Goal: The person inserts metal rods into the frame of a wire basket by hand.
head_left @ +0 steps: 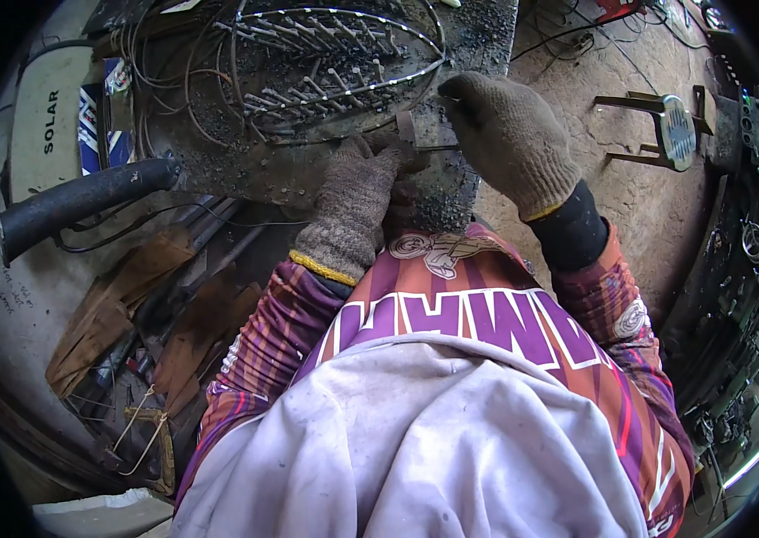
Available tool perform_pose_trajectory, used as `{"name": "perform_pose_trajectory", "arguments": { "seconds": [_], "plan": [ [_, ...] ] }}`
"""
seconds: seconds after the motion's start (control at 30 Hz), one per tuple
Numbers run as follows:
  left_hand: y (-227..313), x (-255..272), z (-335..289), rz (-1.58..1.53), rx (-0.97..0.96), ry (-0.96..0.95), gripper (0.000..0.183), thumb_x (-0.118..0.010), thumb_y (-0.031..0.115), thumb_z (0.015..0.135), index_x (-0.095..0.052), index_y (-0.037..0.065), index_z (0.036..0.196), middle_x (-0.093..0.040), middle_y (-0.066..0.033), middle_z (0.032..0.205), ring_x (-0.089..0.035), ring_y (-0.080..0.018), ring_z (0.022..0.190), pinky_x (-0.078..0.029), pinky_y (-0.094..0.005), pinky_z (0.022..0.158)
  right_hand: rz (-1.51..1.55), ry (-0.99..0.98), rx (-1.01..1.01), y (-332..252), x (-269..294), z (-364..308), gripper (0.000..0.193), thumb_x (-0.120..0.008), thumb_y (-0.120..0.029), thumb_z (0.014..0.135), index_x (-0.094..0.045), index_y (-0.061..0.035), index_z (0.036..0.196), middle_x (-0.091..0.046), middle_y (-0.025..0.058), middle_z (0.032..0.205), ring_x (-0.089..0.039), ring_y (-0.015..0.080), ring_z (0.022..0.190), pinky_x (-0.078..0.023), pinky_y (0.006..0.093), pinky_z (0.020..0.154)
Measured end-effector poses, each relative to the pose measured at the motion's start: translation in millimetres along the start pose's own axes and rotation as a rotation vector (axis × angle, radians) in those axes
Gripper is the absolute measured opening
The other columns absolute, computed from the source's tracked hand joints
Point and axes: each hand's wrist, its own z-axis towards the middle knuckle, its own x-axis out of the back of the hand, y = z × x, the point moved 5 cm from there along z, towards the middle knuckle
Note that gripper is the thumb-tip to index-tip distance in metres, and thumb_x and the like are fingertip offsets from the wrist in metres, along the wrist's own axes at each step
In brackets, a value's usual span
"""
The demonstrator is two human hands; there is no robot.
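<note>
Both my hands wear brown knitted gloves with yellow cuffs. My left hand (357, 184) is at the near edge of a dark metal worktable (285, 175), its fingers curled beside a short metal piece (407, 127). What those fingers grip is hidden in shadow. To the right, my right hand (516, 134) is raised in a closed shape near the table's right edge, and the glove hides anything inside it. Between the two gloves lies a flat metal bar (436, 136). Just beyond them rests an oval rod frame (344, 13) marked with white dots.
Rows of short metal rods (308, 36) and dark grit cover the tabletop. A thick black pipe (88, 202) juts out at the left, near a pale printed case (52, 125). Brown cloth (119, 300) hangs below. At right, a small stool (674, 133) lies on the floor.
</note>
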Motion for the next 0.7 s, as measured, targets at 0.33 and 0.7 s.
{"name": "perform_pose_trajectory", "arguments": {
  "seconds": [0.33, 0.7],
  "plan": [
    [-0.2, -1.2, -0.4, 0.022, -0.011, 0.062, 0.026, -0.064, 0.018, 0.103, -0.066, 0.009, 0.126, -0.073, -0.0065, 0.092, -0.067, -0.0114, 0.064, -0.057, -0.0270, 0.052, 0.028, -0.040, 0.040, -9.4, -13.8, 6.5, 0.021, -0.067, -0.022, 0.093, -0.074, -0.0106, 0.110, -0.074, 0.0158, 0.093, -0.073, 0.0382, 0.086, -0.058, 0.0481, 0.074],
    [-9.4, 2.9, 9.4, -0.026, 0.018, 0.033, 0.022, -0.066, 0.017, 0.101, -0.067, 0.008, 0.122, -0.069, -0.0032, 0.084, -0.054, -0.0089, 0.053, -0.045, -0.0247, 0.043, -0.049, -0.081, 0.032, -18.4, -22.3, 6.9, 0.018, -0.068, -0.025, 0.092, -0.073, -0.0098, 0.101, -0.072, 0.0161, 0.090, -0.072, 0.0393, 0.083, -0.057, 0.0502, 0.071]
  ]
}}
